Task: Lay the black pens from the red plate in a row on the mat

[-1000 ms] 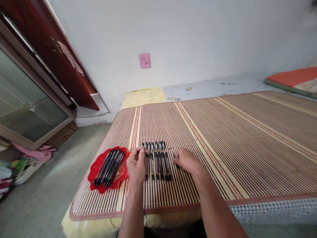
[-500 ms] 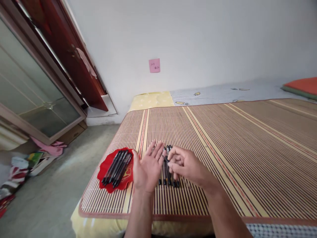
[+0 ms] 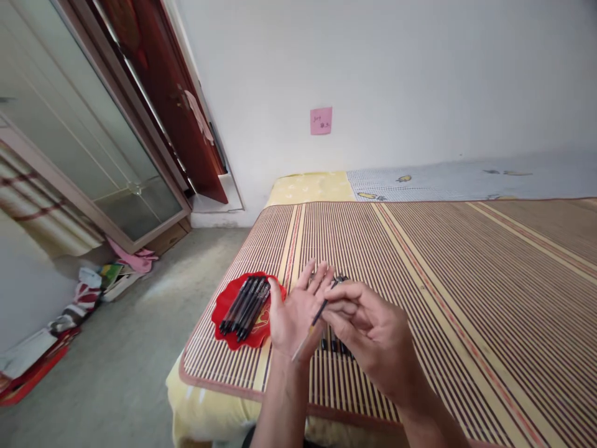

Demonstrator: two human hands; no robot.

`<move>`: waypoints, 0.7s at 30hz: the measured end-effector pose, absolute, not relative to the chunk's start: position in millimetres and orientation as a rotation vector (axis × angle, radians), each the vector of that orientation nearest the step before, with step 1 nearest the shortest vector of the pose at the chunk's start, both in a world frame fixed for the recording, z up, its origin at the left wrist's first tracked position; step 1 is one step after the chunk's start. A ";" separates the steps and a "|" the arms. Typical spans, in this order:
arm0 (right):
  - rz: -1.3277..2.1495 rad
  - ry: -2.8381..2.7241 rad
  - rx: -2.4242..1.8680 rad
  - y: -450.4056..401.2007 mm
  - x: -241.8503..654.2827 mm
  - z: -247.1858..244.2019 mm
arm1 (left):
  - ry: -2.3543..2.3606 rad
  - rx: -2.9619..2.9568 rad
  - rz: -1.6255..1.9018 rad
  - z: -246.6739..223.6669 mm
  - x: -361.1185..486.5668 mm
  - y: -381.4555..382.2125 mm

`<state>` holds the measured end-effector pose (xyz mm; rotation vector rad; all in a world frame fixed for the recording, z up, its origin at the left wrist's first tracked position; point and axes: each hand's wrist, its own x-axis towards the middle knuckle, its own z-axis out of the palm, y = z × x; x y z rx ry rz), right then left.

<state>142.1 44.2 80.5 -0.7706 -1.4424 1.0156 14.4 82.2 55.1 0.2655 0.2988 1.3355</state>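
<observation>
My left hand (image 3: pixel 298 314) is palm up with its fingers spread, and nothing is gripped in it. Across that palm slants a thin pen refill (image 3: pixel 313 322), dark at the top and clear toward its lower tip. Its upper end is pinched between the thumb and fingers of my right hand (image 3: pixel 368 317). Several black pens (image 3: pixel 245 308) lie side by side on a red scalloped plate (image 3: pixel 219 298), left of my left hand. More black pens (image 3: pixel 333 343) lie on the striped mat, mostly hidden behind both hands.
The striped mat (image 3: pixel 466 298) covers a bed against a white wall, where a pink note (image 3: pixel 321 121) is stuck. At the left are a glass-panelled cabinet (image 3: pixel 107 143), a dark red door (image 3: pixel 186 112) and clothes (image 3: pixel 84 298) on the floor.
The view has turned left, so things appear further right. My right hand has come closer over my left palm, and the refill now shows clearly in its pinch.
</observation>
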 end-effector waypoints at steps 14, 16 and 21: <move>0.086 -1.553 -0.898 65.2 125.5 62.4 | 0.429 0.474 1.404 68.0 25.4 71.7; 0.110 -1.571 -0.923 69.9 123.4 58.9 | 0.486 0.470 1.442 64.3 27.8 74.4; -0.026 -1.724 -1.064 80.3 129.1 45.2 | 0.484 0.464 1.439 53.9 29.7 80.3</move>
